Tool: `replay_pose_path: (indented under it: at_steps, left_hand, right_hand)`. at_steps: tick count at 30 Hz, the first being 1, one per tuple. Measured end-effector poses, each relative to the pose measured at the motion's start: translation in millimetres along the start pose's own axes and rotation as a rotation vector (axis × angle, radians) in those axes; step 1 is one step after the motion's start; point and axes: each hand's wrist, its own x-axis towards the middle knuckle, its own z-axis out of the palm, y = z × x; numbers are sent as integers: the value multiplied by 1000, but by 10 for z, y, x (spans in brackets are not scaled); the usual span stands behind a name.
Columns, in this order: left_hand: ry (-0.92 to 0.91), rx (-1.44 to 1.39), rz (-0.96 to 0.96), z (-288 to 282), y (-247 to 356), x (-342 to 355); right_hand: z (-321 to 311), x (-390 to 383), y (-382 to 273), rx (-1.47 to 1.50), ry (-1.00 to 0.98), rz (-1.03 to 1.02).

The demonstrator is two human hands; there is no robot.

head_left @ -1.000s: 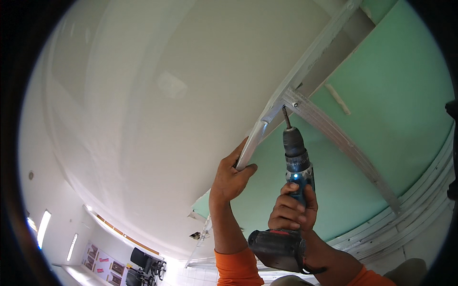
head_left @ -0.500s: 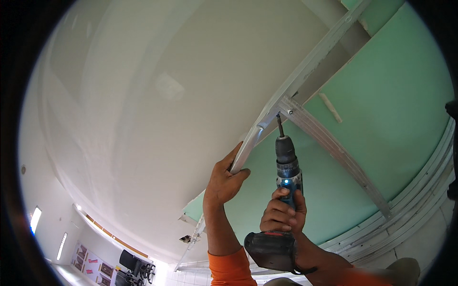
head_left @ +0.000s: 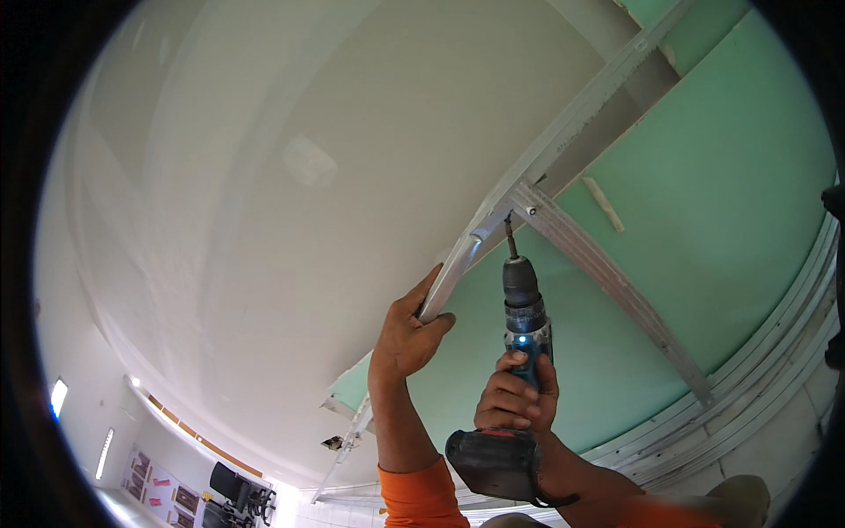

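My left hand (head_left: 409, 339) grips the lower end of a pale metal channel (head_left: 444, 286), which runs diagonally up to the right along the white ceiling board. My right hand (head_left: 515, 396) holds a black and blue cordless drill (head_left: 524, 290) pointed upward, its light lit. The drill's bit (head_left: 510, 238) reaches to where a cross profile (head_left: 598, 273) meets the channel, just below a small fixing (head_left: 530, 211); whether the tip touches is too small to tell. Behind them is green board (head_left: 713, 176).
The white ceiling board (head_left: 264, 220) fills the upper left. Long metal strips (head_left: 766, 343) curve along the lower right rim. At the lower left, black office chairs (head_left: 233, 484) stand by a board with pictures (head_left: 158, 484). A cut opening (head_left: 333, 442) shows left of my forearm.
The hands, drill, channel and surroundings have all shifted left and down in the picture together. The bit stays at the same junction and both grips look the same.
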Motion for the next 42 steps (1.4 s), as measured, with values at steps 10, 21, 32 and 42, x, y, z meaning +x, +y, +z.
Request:
replay_pose_path:
  at_steps: [10, 21, 32, 42]
  left_hand:
    - [8, 19, 15, -25, 35, -3]
    - [33, 30, 66, -48, -102, 25]
    - [0, 20, 62, -137, -111, -65]
    - [-35, -45, 32, -183, -92, -85]
  right_hand:
    - [112, 60, -48, -79, 46, -53]
    - [219, -250, -210, -588, 232, -11]
    - [190, -464, -245, -1591, 665, -161]
    - [110, -514, 105, -2074, 485, 156]
